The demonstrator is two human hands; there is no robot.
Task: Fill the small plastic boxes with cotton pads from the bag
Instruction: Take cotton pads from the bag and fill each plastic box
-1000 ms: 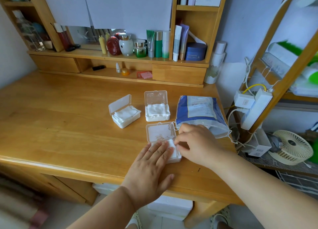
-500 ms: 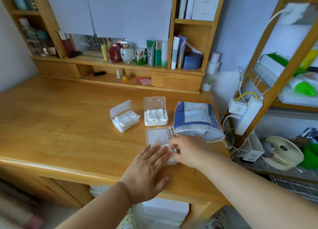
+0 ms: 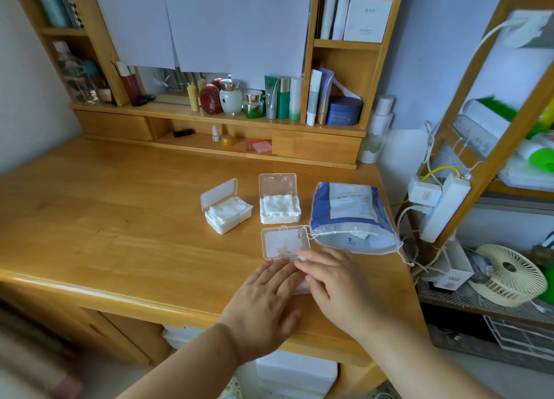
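Three small clear plastic boxes stand on the wooden desk [image 3: 120, 218]. The left box [image 3: 226, 211] and the middle box [image 3: 279, 208] hold white cotton pads, lids up. The near box [image 3: 284, 242] shows only its raised lid; its base lies under my hands. My left hand [image 3: 263, 302] rests flat on that base, fingers spread. My right hand [image 3: 332, 281] lies beside it, fingers over the box's right edge. The blue and white bag [image 3: 350, 215] of pads lies to the right, its mouth open toward me.
Cosmetic bottles and jars [image 3: 254, 99] line the shelf at the back. Off the desk's right edge hang a power strip [image 3: 443, 206] and cables, with a small fan [image 3: 509, 275] on a wire rack. The desk's front edge is just below my hands.
My right hand has shifted from the box's right end to lie flatter beside my left hand. The camera has tilted up and back a little.
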